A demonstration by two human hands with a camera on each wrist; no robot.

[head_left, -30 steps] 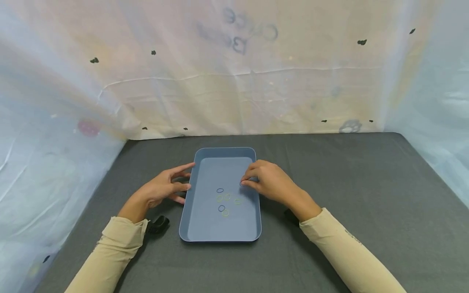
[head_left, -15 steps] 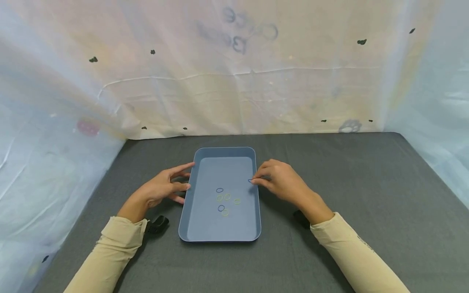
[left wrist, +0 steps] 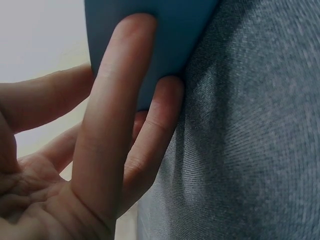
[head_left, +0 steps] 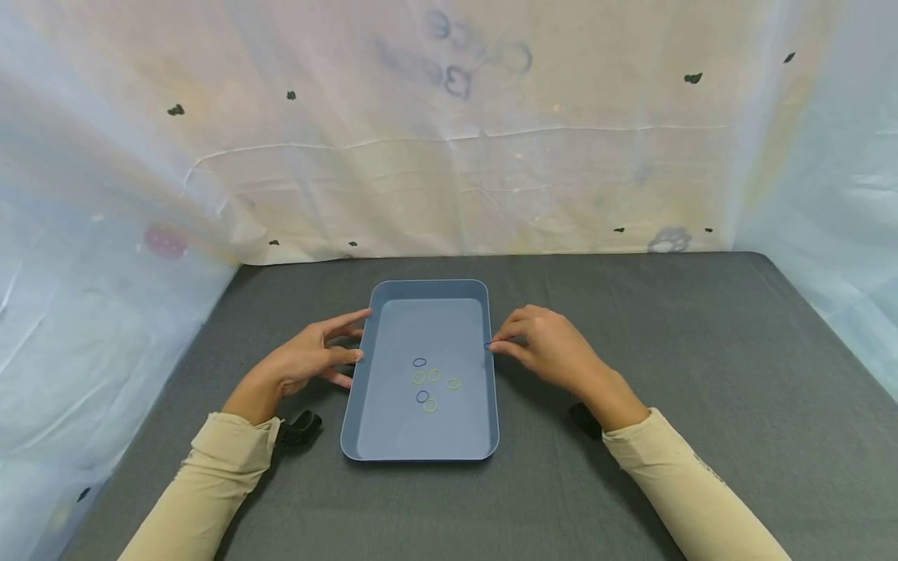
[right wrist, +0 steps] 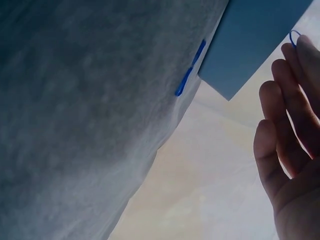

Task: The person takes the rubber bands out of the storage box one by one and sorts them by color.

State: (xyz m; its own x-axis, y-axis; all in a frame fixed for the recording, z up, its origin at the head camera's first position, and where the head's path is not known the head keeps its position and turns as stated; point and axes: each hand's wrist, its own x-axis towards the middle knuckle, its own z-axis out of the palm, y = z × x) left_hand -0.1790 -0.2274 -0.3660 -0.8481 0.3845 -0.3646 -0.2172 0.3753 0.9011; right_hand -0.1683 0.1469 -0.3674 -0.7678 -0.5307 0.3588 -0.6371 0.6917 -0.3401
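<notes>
A blue rectangular tray [head_left: 419, 432] lies on the grey cloth in the head view. My left hand [head_left: 302, 358] rests its spread fingertips against the tray's left side; the left wrist view shows the fingers [left wrist: 112, 90] nearly straight on the blue wall. At the tray's right rim, my right hand [head_left: 543, 343] pinches a small blue rubber band [right wrist: 293, 37] between thumb and index finger. Inside the tray lie two blue rubber bands, one farther back [head_left: 419, 362] and another nearer [head_left: 422, 396], plus several yellow-green rubber bands, one of them at the right [head_left: 454, 383].
In the right wrist view, two blue bands, an upper one [right wrist: 199, 52] and a lower one [right wrist: 184, 82], lie on the grey tablecloth [right wrist: 100, 100] beside the tray. Patterned pale curtains [head_left: 449, 179] hang behind the table and at both sides.
My right hand has moved right from above the tray to its right rim, carrying the pinched blue rubber band. My left hand and the tray have stayed in place.
</notes>
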